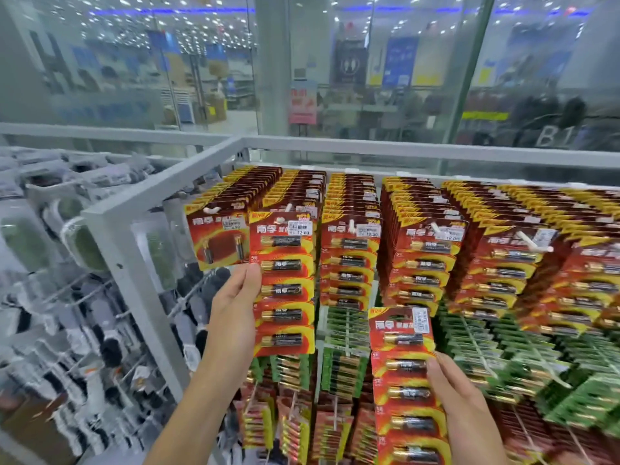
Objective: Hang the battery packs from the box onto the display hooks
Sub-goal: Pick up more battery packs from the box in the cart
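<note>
The left hand [235,300] is raised at 9 o'clock of frame centre. Its thumb and fingertips pinch the lower edge of a small two-cell battery pack [219,239]. This pack sits at the front of the leftmost top row, at 10 o'clock, with a white hook tip [213,209] showing through its hanging slot.

The right hand [466,401] is at 5 o'clock. Its thumb and curled fingers grip the right edge of a long red battery strip [404,380], held upright in front of the display and clear of the hooks.

Rows of red hanging packs [352,250] fill the upper hooks from 11 to 3 o'clock. Green packs [476,340] hang below them. A grey rack frame [134,236] borders the display at 9 o'clock.
</note>
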A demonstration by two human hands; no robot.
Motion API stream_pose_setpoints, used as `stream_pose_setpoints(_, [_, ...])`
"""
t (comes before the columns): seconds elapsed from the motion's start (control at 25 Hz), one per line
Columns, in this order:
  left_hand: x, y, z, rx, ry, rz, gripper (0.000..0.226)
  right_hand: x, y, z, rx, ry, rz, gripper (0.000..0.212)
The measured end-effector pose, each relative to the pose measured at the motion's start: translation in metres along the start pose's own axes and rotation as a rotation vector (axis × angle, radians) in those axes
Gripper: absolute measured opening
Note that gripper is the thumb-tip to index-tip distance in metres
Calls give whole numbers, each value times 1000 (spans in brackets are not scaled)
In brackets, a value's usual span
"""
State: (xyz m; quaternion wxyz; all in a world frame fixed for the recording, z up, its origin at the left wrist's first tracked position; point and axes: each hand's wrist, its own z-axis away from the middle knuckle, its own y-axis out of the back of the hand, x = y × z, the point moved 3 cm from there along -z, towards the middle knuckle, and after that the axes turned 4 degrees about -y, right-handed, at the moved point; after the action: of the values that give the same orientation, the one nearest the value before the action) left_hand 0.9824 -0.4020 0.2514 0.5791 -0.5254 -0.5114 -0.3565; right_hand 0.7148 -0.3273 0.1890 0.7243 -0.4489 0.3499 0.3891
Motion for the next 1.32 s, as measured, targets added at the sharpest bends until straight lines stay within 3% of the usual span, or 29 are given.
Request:
stream_pose_setpoints(0.04, [-2,0,-4,-8,4,-2,38,1,-3,1,-14,-5,-12,30])
stream_pose_setpoints(0.16, [-5,-1,-17,-23,-12,-43,36,3,-9,1,-20,27,-22,65])
stream_pose_setpoints(0.36, [-2,-12,-43,-24,-95,-127,35,-6,-26,5,-87,67,-40,95])
stream_pose_setpoints(0.44, [-3,-17,-45,-21,-123,-145,30,-16,-34,9,-117,113,-19,87])
stream_pose_setpoints(0.56, [-8,-20,-44,-30,-162,-209,22,-38,-55,19,-201,207,87,21])
stream_pose_setpoints(0.68, [-10,-18,-42,-10,-225,-258,23,-55,-77,20,-190,343,219,31])
stream_pose_setpoints(0.8, [-7,-14,-43,31,-268,-295,19,-59,-95,17,-168,439,299,28])
stream_pose_setpoints(0.96, [-12,-7,-49,55,-302,-317,19,-49,-99,3,-128,461,302,33])
stream_pose_setpoints(1.12, [-18,-4,-54,59,-284,-340,31,-37,-106,-21,-76,428,305,65])
stream_pose_setpoints(1.32, [-16,-3,-54,84,-284,-374,33,-32,-108,-46,25,482,379,58])
